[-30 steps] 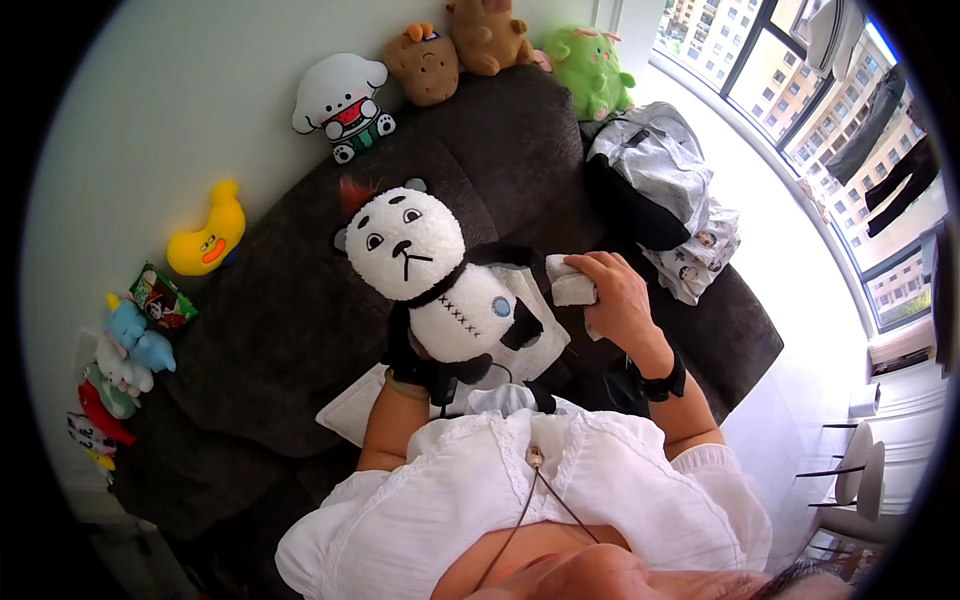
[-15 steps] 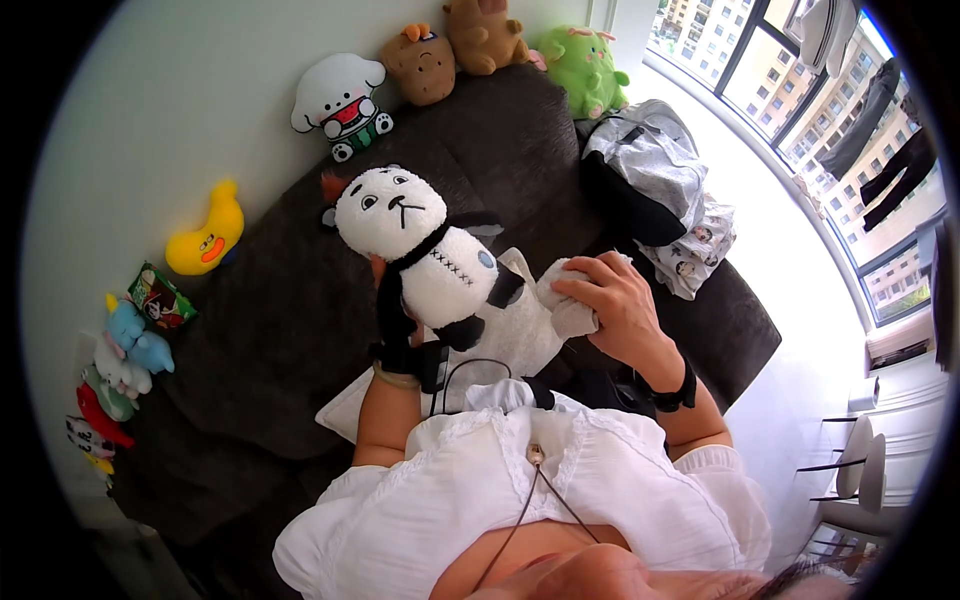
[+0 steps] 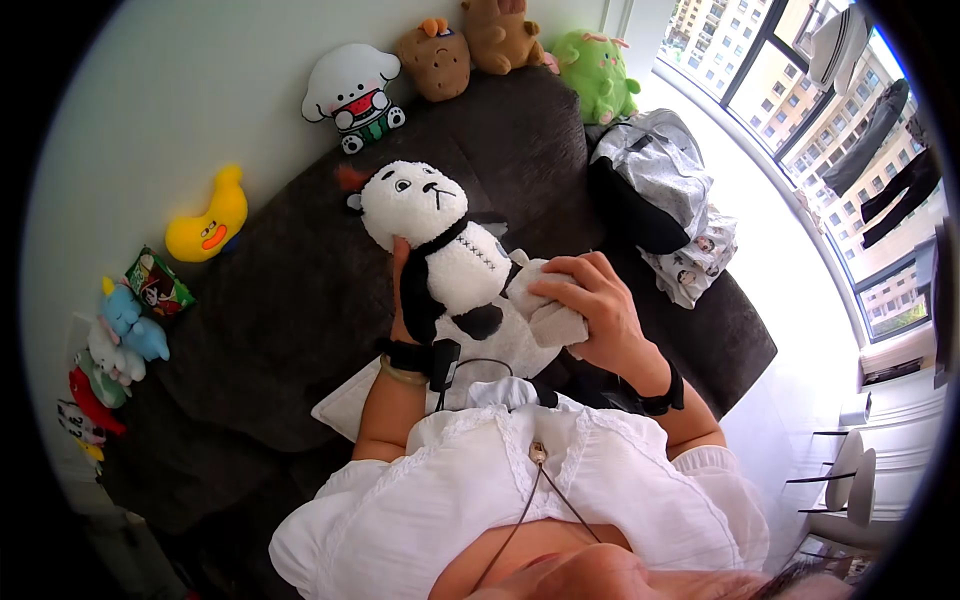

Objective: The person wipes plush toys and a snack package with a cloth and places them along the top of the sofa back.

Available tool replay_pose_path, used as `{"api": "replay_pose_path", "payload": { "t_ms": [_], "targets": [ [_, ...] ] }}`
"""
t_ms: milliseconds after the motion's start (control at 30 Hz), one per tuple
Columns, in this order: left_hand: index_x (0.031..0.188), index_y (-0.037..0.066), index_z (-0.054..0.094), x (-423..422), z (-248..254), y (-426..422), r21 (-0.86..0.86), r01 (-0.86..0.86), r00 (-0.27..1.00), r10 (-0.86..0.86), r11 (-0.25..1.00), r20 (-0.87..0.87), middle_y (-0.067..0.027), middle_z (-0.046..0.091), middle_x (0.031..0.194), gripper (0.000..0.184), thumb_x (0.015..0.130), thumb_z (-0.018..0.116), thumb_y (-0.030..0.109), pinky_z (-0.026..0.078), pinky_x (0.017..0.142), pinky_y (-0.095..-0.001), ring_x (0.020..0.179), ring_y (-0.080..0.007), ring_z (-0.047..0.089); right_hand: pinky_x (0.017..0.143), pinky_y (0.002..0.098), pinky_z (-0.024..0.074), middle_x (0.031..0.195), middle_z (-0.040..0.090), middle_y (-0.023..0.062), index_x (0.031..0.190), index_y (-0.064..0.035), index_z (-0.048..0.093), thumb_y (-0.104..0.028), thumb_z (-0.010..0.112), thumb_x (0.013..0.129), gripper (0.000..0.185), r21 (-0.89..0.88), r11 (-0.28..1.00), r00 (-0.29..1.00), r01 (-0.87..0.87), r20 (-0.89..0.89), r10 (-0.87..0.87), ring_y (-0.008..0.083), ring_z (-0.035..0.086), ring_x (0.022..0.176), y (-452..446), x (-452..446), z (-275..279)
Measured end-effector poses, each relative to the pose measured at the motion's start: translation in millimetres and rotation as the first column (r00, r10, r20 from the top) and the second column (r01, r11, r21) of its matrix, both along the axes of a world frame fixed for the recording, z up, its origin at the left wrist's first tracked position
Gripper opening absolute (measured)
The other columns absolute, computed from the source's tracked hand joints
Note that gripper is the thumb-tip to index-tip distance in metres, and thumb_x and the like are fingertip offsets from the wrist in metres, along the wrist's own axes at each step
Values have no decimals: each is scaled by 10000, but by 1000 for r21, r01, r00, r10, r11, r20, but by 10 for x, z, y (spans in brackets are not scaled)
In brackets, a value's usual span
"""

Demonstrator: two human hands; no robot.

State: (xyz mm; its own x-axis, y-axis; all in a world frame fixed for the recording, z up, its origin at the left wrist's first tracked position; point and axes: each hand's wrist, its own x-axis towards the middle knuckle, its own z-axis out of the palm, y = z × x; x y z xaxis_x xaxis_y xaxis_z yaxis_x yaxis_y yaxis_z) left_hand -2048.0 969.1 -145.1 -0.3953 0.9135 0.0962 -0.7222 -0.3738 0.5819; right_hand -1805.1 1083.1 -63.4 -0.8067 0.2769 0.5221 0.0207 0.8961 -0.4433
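Two hands in view, both holding something. Left hand [image 3: 400, 290] grasps the panda plush [image 3: 452, 255] from its left side, fingers up by the neck, partly hidden behind the toy. Right hand [image 3: 605, 315] grips a folded white cloth [image 3: 548, 308], fingers curled over its top, cloth right at the plush's lower end; exact contact hard to tell. Panda plush is tilted, head toward the wall [image 3: 130, 130], held over the dark brown sofa [image 3: 290, 270]. It has a black arm, stitched chest and reddish tuft on the head. Pale fabric [image 3: 515, 345] lies under the plush's legs, near the person's white top [image 3: 500, 480].

Black band on each wrist, plus a bangle on the left one. Grey and black bag [image 3: 655, 175] on the sofa, beyond the right hand, with patterned fabric [image 3: 700, 262] beside it. Row of toys along the sofa back: white dog plush [image 3: 355, 98], two brown plushes [image 3: 437, 62], green plush [image 3: 595, 80], yellow plush [image 3: 210, 220], snack packet [image 3: 160, 283], blue toy [image 3: 133, 322]. Window at right, clothes hanging [image 3: 838, 48] in front.
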Motion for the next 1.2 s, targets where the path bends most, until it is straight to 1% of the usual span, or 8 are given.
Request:
{"api": "replay_pose_path", "payload": {
  "t_ms": [100, 267, 367, 533, 633, 833, 1100, 1200],
  "targets": [
    [1448, 89, 445, 93, 42, 40, -43, 4, 1000, -3, 999, 22, -163, 571, 1351, 834, 935, 408, 744, 538, 970, -507, 1205, -338, 601, 889, 390, 489, 1213, 627, 34, 1152, -176, 700, -26, 790, 567, 610, -67, 979, 980, -194, 22, 196, 283, 563, 1052, -123, -170, -132],
    [1436, 101, 473, 94, -1, 28, -41, 32, 999, -31, 999, 31, -131, 607, 1325, 749, 977, 389, 687, 533, 971, -486, 1170, -309, 626, 871, 391, 497, 1117, 645, 33, 1099, -161, 705, -5, 738, 602, 522, -45, 983, 941, -177, 285, 183, 283, 585, 1022, -260, -236, -492],
    [1449, 73, 442, 39, -30, 4, -53, -150, 988, 152, 987, 21, -165, 586, 1337, 844, 913, 489, 722, 543, 957, -499, 1183, -350, 615, 846, 380, 504, 1059, 669, 32, 1098, -148, 710, 8, 713, 590, 531, -63, 991, 855, -119, 502, 135, 275, 597, 988, -62, -58, -535],
    [1420, 36, 459, 226, 174, -19, -111, -71, 997, 73, 991, 15, -186, 613, 1280, 834, 905, 544, 686, 583, 878, -471, 1102, -337, 660, 840, 385, 527, 1135, 683, 65, 1155, -113, 705, 16, 728, 533, 635, -167, 986, 999, -9, 43, 17, 296, 620, 986, 92, 57, -26],
    [1366, -9, 487, 236, 84, 52, -102, -76, 981, 56, 992, -186, -187, 634, 1221, 789, 905, 593, 622, 598, 835, -419, 1042, -303, 683, 855, 382, 522, 1234, 640, 104, 1200, -108, 692, -21, 786, 544, 668, -108, 993, 984, 51, -167, -69, 311, 613, 990, 87, -10, 84],
    [1326, -12, 515, 274, -217, 210, -154, -185, 933, 124, 971, -339, -148, 645, 1199, 638, 797, 804, 197, 550, 884, -344, 1050, -222, 655, 840, 410, 531, 1294, 591, 155, 1192, -137, 695, -146, 869, 579, 638, 71, 984, 925, 161, -359, -125, 349, 604, 1019, 22, -156, 41],
    [1287, 10, 538, 374, -175, 238, -204, -539, 612, 214, 817, -761, -116, 645, 1184, 665, 714, 864, 96, 532, 892, -330, 1039, -203, 641, 871, 417, 514, 1300, 554, 103, 1142, -149, 685, -73, 805, 620, 541, 321, 943, 996, 83, -54, -69, 319, 557, 1099, -69, -220, -211],
    [1295, 7, 546, 274, -175, 165, -287, -446, 808, 243, 848, -537, -119, 646, 1208, 624, 760, 840, 134, 535, 891, -330, 1053, -200, 641, 889, 415, 507, 1225, 603, 75, 1123, -155, 694, -40, 782, 597, 545, 193, 980, 977, 35, 198, -74, 293, 555, 1114, -1, -123, -462]
  ]
}}
